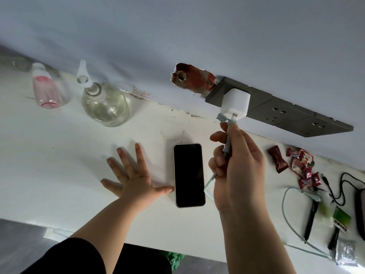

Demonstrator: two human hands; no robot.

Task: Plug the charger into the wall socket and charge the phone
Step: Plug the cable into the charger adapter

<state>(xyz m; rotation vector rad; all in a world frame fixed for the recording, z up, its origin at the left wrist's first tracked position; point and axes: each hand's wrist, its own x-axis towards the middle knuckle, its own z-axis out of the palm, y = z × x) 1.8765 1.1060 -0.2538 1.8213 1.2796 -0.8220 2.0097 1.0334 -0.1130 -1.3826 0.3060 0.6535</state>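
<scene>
A white charger block [235,104] sits plugged into the left end of a grey wall socket strip [286,113]. My right hand [237,167] is closed around a pale green cable [209,184], holding its connector end right under the charger's port. The cable loops away over the table to the right. A phone [189,175] with a dark screen lies face up on the white table [59,165]. My left hand [134,175] rests flat on the table, fingers spread, its thumb touching the phone's left edge.
A clear pump bottle [104,103] and a pink bottle [46,88] stand at the back left. Wrapped sweets [296,161], black cables [339,190], a pen and small packets lie at the right. A broken hole [191,78] shows in the wall beside the socket.
</scene>
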